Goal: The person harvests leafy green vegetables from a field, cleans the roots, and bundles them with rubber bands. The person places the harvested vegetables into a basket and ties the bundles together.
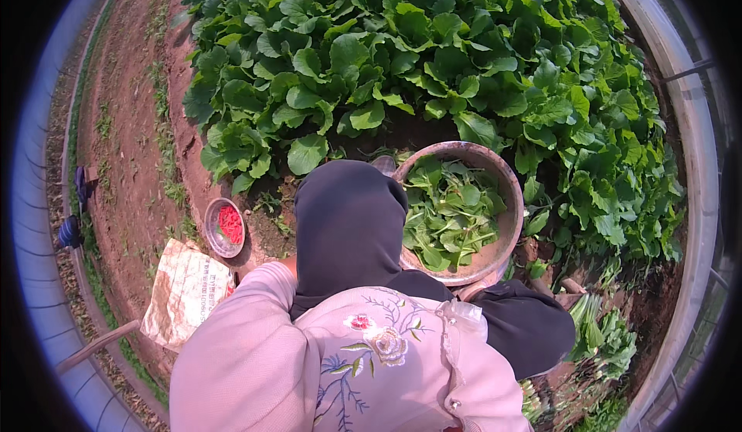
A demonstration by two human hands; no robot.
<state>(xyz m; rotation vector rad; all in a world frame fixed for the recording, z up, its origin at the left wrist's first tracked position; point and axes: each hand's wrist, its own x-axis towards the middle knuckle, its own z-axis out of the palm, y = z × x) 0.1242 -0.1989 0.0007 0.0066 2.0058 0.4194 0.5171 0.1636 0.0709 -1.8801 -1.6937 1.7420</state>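
Observation:
Neither hand is in view. At my left sleeve (264,284) a bit of bare wrist shows, and the rest is hidden behind my raised knee (351,217) in dark trousers. A round, worn basin (513,200) stands just right of that knee, at the edge of the leafy crop. Loose cut green leaves (452,217) with stems lie inside it. To the left, on bare soil, sits a small metal-looking bowl (215,232) holding many thin red strips (231,224), whose material I cannot tell.
Dense leafy greens (406,55) grow ahead. A stained white sack (179,293) bearing print lies at left, near a wooden pole (98,345). Harvested greens (608,339) lie at lower right, near a wooden handle-like piece (572,286). Plastic-film walls (695,119) curve along both sides.

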